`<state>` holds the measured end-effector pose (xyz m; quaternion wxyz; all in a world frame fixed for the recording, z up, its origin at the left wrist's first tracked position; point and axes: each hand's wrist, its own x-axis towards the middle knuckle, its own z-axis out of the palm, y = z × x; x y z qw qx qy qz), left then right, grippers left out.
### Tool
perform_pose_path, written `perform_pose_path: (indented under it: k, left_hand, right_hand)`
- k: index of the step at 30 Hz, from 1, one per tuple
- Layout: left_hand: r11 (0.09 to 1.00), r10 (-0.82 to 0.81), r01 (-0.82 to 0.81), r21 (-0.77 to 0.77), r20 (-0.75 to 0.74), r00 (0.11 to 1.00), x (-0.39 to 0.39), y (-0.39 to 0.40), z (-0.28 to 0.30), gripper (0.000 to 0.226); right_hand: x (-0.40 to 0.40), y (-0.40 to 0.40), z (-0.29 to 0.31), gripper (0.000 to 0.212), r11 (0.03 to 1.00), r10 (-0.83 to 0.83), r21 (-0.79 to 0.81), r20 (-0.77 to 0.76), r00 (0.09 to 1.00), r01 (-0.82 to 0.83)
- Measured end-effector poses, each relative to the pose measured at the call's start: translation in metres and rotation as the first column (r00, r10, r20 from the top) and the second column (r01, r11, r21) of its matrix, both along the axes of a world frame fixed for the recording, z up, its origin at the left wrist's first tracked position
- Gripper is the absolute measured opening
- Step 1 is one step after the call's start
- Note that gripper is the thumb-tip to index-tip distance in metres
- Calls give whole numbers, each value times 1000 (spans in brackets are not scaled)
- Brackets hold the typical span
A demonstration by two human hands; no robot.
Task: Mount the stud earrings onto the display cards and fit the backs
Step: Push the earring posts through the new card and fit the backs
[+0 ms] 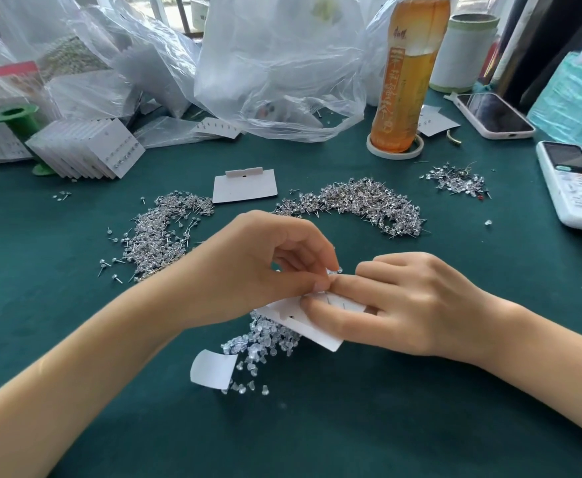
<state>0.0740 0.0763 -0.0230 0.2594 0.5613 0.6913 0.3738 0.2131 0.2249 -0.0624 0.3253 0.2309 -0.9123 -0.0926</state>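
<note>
Holding display card (320,331) low over green table (75,339), right hand (410,305) pinches card edge, back face up, stud posts poking through. Left hand (265,267) fingertips curled, pinching small item at card's top edge; cannot tell which. Pile of clear backs (262,343) directly beneath card, nearer left hand. Loose studs (358,201) farther back.

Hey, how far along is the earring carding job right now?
Done: a stack of filled cards leans at the far left. In hand: both the left hand and right hand hold one display card above the clear backs, pinching at its top edge. Left: big piles of loose studs and a blank card lie on the green table, so most remains.
</note>
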Motion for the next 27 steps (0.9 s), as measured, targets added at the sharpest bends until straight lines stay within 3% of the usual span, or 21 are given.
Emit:
perform_pose_path:
  k: [11, 18, 27]
  left_hand:
    - [999, -36, 36, -5, -10, 999, 0, 3, 2, 17]
    - [1000, -15, 13, 19, 101, 995, -3, 1, 2, 13]
    - [999, 2, -3, 39, 25, 1000, -2, 2, 1, 16]
  right_hand:
    - [1, 0, 0, 29, 1000, -8, -1, -36, 999, 7]
    - [-1, 3, 0, 32, 999, 0, -50, -24, 1000, -1]
    - [-3, 3, -1, 31, 999, -2, -37, -58, 998, 0]
